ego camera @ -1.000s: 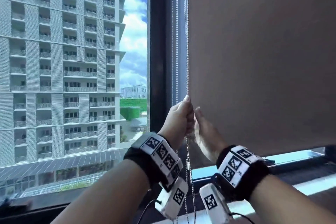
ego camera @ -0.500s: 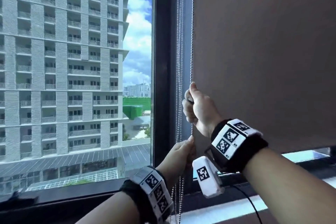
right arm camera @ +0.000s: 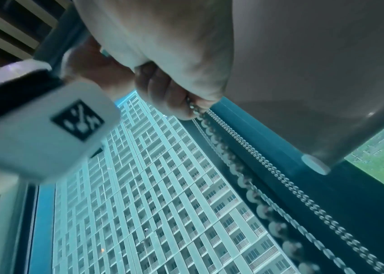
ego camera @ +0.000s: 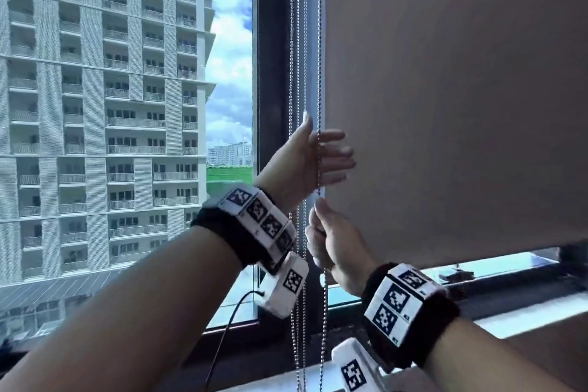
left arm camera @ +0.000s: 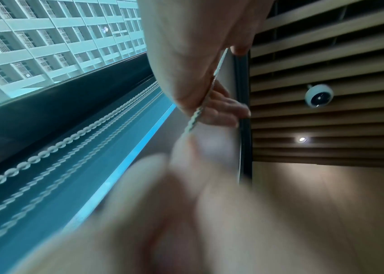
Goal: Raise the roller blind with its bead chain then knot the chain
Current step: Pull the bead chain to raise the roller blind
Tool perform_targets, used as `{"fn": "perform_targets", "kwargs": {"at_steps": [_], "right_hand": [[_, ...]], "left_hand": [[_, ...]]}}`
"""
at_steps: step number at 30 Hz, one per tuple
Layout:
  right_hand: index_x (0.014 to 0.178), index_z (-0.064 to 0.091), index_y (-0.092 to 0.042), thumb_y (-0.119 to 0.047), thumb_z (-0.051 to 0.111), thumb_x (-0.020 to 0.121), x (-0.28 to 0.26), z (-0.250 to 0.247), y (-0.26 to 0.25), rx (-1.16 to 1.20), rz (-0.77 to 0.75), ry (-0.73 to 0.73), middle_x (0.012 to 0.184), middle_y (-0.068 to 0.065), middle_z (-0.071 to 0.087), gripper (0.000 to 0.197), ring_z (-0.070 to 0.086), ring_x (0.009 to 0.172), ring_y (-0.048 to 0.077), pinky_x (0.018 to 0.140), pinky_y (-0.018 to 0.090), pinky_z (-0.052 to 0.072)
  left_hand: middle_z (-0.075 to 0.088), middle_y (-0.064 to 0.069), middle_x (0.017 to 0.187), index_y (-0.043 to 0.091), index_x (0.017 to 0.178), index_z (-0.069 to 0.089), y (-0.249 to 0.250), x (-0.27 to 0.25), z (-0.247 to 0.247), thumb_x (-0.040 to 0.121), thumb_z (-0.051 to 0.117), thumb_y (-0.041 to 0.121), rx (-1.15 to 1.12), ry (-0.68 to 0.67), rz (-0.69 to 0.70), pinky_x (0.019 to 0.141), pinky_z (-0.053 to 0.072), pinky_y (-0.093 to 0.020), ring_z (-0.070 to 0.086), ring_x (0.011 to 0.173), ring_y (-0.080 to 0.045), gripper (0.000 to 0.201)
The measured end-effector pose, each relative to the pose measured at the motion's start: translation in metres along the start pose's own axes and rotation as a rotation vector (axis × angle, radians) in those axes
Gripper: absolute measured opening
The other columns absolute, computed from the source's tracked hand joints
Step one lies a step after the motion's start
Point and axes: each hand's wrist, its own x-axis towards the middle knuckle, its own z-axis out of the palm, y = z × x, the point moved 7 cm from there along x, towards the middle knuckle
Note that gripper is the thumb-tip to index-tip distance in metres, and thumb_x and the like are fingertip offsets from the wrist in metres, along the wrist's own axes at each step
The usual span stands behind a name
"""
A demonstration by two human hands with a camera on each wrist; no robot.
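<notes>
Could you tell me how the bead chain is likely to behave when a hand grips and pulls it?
The chain is probably limp: every strand hangs straight down beside the blind. It looks thin and smooth, so it may slip; the right hand curls fully round it. The left hand is open above.

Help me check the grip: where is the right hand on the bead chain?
In the head view, the right hand grips the bead chain by the roller blind's left edge, just below the open left hand.

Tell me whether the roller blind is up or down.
Mostly down. In the head view the roller blind covers nearly all of its pane; only a thin strip of glass shows below its bottom edge, above the sill.
</notes>
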Motion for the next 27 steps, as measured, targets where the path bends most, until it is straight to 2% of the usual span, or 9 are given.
{"fn": "perform_targets", "kwargs": {"at_steps": [3,6,9,11,13,15,21,24,27], "right_hand": [[0.059,0.032,-0.023,-0.043,0.028,0.100,-0.010,-0.004,0.012,-0.030,0.024,-0.007,0.044,-0.009,0.024,0.046,0.017,0.038,0.010,0.042,0.025,0.013],[0.057,0.033,-0.023,-0.044,0.029,0.100,-0.014,-0.006,0.022,-0.083,0.033,-0.003,0.050,-0.009,0.029,0.047,0.023,0.041,0.008,0.048,0.027,0.015],[0.061,0.046,-0.022,-0.045,0.028,0.100,-0.013,-0.010,0.029,-0.102,0.104,0.006,0.057,-0.003,0.040,0.049,0.035,0.043,0.008,0.045,0.022,0.028],[0.079,0.060,-0.019,-0.051,0.024,0.098,-0.007,-0.016,0.028,-0.082,0.140,0.020,0.063,-0.003,0.058,0.052,0.052,0.052,0.008,0.056,0.024,0.040],[0.105,0.062,-0.015,-0.062,0.024,0.090,0.006,-0.022,0.019,-0.095,0.099,0.030,0.084,0.002,0.070,0.062,0.063,0.074,0.012,0.070,0.031,0.042],[0.119,0.057,-0.013,-0.069,0.030,0.084,0.019,-0.026,0.001,-0.088,0.033,0.077,0.106,0.009,0.069,0.072,0.062,0.086,0.017,0.070,0.032,0.041],[0.112,0.057,-0.012,-0.042,0.030,0.100,0.038,-0.009,-0.060,-0.033,-0.107,0.050,0.096,0.011,0.066,0.042,0.062,0.088,0.023,0.086,0.038,0.045],[0.106,0.056,-0.016,-0.037,0.032,0.101,0.041,0.001,-0.079,-0.063,-0.152,0.031,0.083,0.003,0.064,0.032,0.061,0.074,0.017,0.074,0.032,0.044],[0.083,0.051,-0.018,-0.042,0.034,0.100,0.041,0.005,-0.085,0.024,-0.161,0.041,0.060,-0.003,0.044,0.033,0.036,0.049,0.011,0.047,0.023,0.029]], "left_hand": [[0.044,0.006,0.065,0.019,0.094,0.054,0.024,0.013,0.004,0.099,0.033,0.046,0.050,0.122,0.070,0.044,0.027,-0.018,0.036,0.046,-0.006,0.034],[0.026,0.009,0.049,0.023,0.064,0.036,0.020,0.016,-0.001,0.100,0.031,0.044,0.042,0.204,0.120,0.034,0.013,-0.014,0.015,0.037,-0.005,0.042],[0.021,0.009,0.047,0.024,0.059,0.026,0.008,0.016,-0.005,0.100,0.031,0.039,0.044,0.204,0.137,0.035,0.010,-0.014,0.012,0.036,-0.006,0.044],[0.021,0.009,0.046,0.024,0.059,0.026,0.002,0.013,-0.007,0.100,0.031,0.038,0.053,0.189,0.133,0.036,0.011,-0.013,0.012,0.036,-0.006,0.043],[0.022,0.010,0.045,0.024,0.059,0.026,-0.005,0.010,-0.009,0.100,0.032,0.038,0.053,0.184,0.128,0.035,0.012,-0.011,0.013,0.036,-0.006,0.044],[0.023,0.010,0.044,0.024,0.058,0.027,-0.018,0.003,-0.012,0.100,0.033,0.039,0.055,0.201,0.100,0.035,0.015,-0.010,0.016,0.033,-0.005,0.045],[0.028,0.007,0.050,0.025,0.058,0.032,-0.075,-0.031,-0.018,0.100,0.034,0.039,0.108,0.217,0.014,0.037,0.013,-0.018,0.020,0.039,-0.007,0.044],[0.033,0.001,0.051,0.020,0.064,0.039,-0.109,-0.049,-0.021,0.098,0.039,0.041,0.076,0.199,-0.057,0.037,0.021,-0.017,0.027,0.041,-0.008,0.041],[0.051,-0.016,0.088,0.002,0.097,0.060,-0.137,-0.065,-0.021,0.084,0.056,0.058,0.052,0.155,-0.103,0.055,0.033,-0.032,0.043,0.069,-0.029,0.058]]}}
